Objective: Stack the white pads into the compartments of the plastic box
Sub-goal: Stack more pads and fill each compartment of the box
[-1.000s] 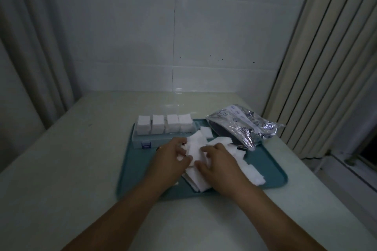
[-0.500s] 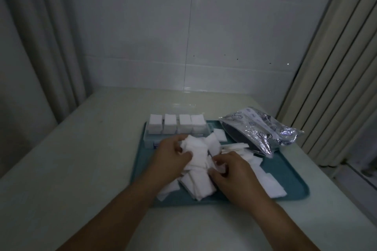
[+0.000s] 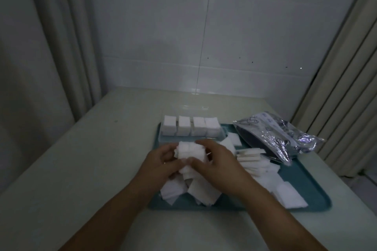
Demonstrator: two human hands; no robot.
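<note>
Left hand and right hand: both curled round a bundle of white pads, raised over the teal tray; step judged: squaring the bundle; plastic box, far side, four compartments filled; next move calls for a free compartment.

Pale tabletop, teal tray resting directly on it, near right edge
</note>
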